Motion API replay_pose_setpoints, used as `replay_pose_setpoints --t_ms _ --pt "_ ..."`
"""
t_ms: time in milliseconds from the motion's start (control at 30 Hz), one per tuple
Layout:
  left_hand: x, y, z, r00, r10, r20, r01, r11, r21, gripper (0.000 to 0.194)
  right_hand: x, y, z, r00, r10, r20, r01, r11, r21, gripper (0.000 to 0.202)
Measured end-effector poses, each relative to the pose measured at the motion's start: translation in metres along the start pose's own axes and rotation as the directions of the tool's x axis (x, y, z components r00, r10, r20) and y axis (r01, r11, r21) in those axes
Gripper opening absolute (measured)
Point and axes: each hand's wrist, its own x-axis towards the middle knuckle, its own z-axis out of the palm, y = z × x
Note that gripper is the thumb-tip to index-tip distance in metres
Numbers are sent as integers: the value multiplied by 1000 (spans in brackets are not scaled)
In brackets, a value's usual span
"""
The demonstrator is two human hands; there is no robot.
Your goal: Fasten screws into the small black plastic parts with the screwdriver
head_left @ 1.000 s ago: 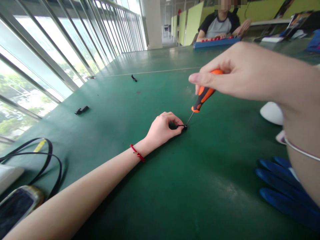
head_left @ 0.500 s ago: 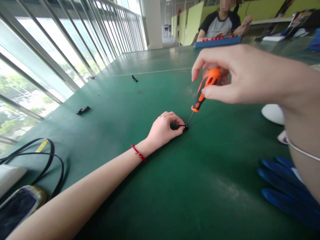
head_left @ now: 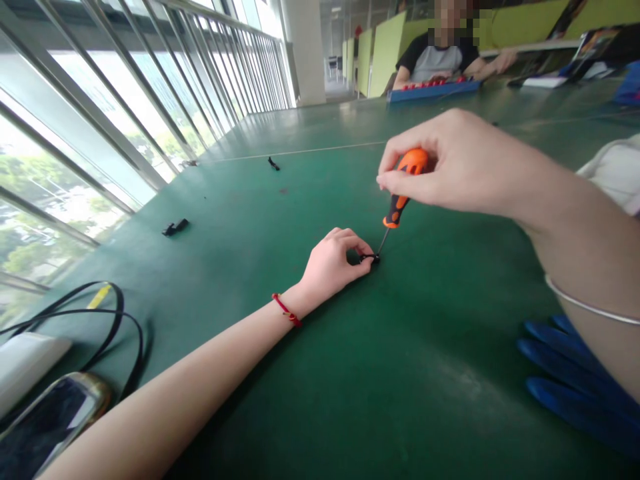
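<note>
My left hand [head_left: 336, 261] rests on the green table [head_left: 440, 307], pinching a small black part [head_left: 371, 258] between thumb and fingers. What kind of part it is cannot be made out. My right hand [head_left: 450, 160] is closed around the handle of an orange and black screwdriver [head_left: 395, 208]. The screwdriver leans, its thin shaft pointing down to the outer end of the black part. Whether the tip sits in a screw is too small to see. Part of the handle is hidden behind my right fingers.
Two small black pieces, one nearer [head_left: 175, 227] and one farther [head_left: 273, 163], lie to the left. A phone [head_left: 55, 420], a white box [head_left: 30, 367] and a black cable [head_left: 120, 303] occupy the near left. Blue gloves [head_left: 565, 373] lie right. Across the table a person [head_left: 440, 60] sits behind a blue tray [head_left: 433, 91].
My right fingers have shifted round the screwdriver handle, the index finger now curled down to the thumb. The view has moved slightly. My left hand still pinches the black part.
</note>
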Motion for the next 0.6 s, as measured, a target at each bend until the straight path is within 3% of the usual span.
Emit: replay_pose_setpoints --t_ms 33,133,267,367,433,600 --pt "0 0 0 1000 -3 0 3 1000 -1 5 1 0 0 1000 -16 19 16 1000 16 7" --pt "0 0 0 1000 -10 -5 10 1000 -8 5 -1 -1 1 997 -10 76 7 999 45 14" --pt "1 -2 1 1000 -13 -23 12 1000 -28 4 -8 -1 4 998 62 8 -62 994 87 29" --pt "1 -3 2 1000 -7 -26 6 1000 -29 5 -14 2 9 997 35 -63 -21 978 209 8" --pt "1 -3 2 1000 -5 -24 5 1000 -30 5 -18 4 13 996 34 -86 -9 960 281 7" --pt "1 -2 1 1000 -20 -18 19 999 -33 5 -20 8 18 989 146 -14 -131 922 365 28"
